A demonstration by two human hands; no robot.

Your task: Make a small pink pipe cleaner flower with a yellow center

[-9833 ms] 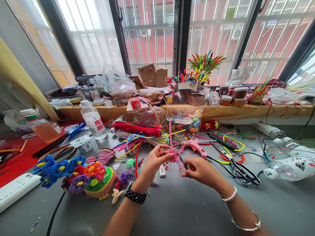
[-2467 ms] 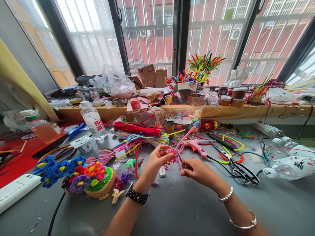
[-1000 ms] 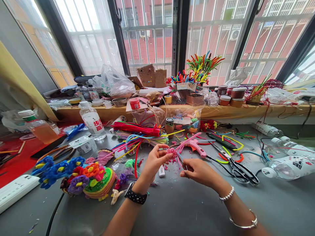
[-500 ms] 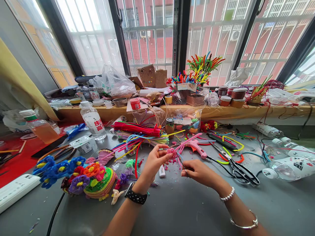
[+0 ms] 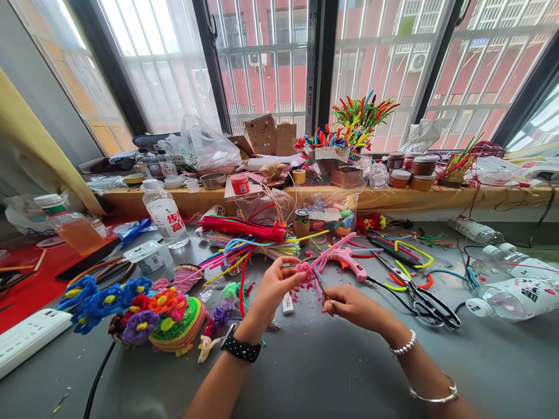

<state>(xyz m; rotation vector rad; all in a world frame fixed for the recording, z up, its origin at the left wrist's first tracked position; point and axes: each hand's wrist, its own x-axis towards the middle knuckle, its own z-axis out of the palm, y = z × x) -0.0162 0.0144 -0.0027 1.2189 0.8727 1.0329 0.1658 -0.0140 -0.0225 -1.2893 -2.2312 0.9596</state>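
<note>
My left hand (image 5: 282,282) pinches a small pink curled pipe-cleaner piece (image 5: 304,269) between thumb and fingertips; long pink stems run up and right from it. In my right hand (image 5: 347,302) is a slim pair of scissors (image 5: 324,290), its tips touching or very near the pink piece; how far the blades are apart is too small to tell. Pink clippings lie on the table below. Just behind the hands rests a pink glue gun (image 5: 351,265), and a white eraser-like block (image 5: 287,304) sits beneath my left hand.
Colourful fuzzy flowers (image 5: 142,326) lie at the left, near a white power strip (image 5: 32,337). Bundled pipe cleaners (image 5: 244,228) and an upright water bottle (image 5: 166,215) stand behind. Large black-handled scissors (image 5: 425,302) and lying bottles (image 5: 515,298) are at the right.
My right hand has shifted slightly, and the scissors in it have turned a little near the pink piece. My left hand stays almost still.
</note>
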